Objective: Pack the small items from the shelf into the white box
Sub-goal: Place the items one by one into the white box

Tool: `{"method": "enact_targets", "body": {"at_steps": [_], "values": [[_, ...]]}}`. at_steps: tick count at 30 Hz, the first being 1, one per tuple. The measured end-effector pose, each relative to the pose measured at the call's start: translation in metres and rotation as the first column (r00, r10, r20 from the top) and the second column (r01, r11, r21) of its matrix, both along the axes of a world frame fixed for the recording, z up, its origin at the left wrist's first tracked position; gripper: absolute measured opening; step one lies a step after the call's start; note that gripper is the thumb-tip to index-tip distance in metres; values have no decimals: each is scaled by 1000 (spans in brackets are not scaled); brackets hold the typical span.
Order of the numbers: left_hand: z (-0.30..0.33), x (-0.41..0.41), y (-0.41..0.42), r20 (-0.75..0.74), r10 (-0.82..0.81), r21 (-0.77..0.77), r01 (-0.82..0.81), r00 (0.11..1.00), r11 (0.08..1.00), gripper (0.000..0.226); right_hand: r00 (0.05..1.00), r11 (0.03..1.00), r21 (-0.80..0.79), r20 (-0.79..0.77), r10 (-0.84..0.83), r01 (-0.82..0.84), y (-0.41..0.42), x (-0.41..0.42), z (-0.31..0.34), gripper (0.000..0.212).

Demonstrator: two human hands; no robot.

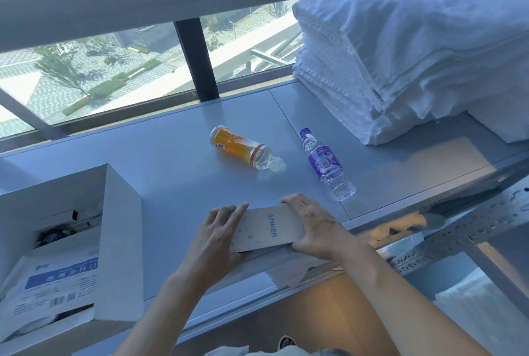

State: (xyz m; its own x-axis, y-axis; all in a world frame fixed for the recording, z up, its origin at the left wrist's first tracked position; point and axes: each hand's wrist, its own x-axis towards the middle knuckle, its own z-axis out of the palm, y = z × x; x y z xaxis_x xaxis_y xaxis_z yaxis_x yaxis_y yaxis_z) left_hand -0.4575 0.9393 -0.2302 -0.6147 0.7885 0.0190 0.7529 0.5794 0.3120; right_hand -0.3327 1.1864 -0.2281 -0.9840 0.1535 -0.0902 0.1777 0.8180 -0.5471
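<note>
Grey shelf (177, 172): Anker box (269, 229) clamped between left hand (217, 238) and right hand (312, 226), fingers curled on its ends; white box (120, 241) left of grip.

Both forearms are bare from the lower edge of the picture up to the wrists, with no sleeve showing on either. The left hand (217, 236) and the right hand (310, 225) wear no gloves, rings, watch or bands that can be seen. The fingers are slender and the nails short and unpainted. At the very bottom edge a strip of pale cloth shows, too cropped to tell what garment it is.
</note>
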Motion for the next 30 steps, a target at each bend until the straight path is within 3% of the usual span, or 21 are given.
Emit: {"method": "enact_targets", "body": {"at_steps": [8, 14, 21, 30], "values": [[-12, 1, -5, 30, 8, -32, -7, 1000, 999, 90, 995, 995, 84, 88, 41, -49, 6, -16, 3, 103], [-10, 4, -3, 21, 3, -29, -3, 1000, 1000, 80, 994, 993, 72, -51, 101, -98, -1, -10, 0, 92], [0, 5, -1, -21, -32, -40, 31, 999, 999, 79, 978, 998, 35, -199, 55, -49, -3, -4, 10, 75], [47, 8, 20, -113, -145, 57, 152, 983, 987, 76, 962, 994, 44, -260, -86, 100, 2, 27, 45, 82]]}}
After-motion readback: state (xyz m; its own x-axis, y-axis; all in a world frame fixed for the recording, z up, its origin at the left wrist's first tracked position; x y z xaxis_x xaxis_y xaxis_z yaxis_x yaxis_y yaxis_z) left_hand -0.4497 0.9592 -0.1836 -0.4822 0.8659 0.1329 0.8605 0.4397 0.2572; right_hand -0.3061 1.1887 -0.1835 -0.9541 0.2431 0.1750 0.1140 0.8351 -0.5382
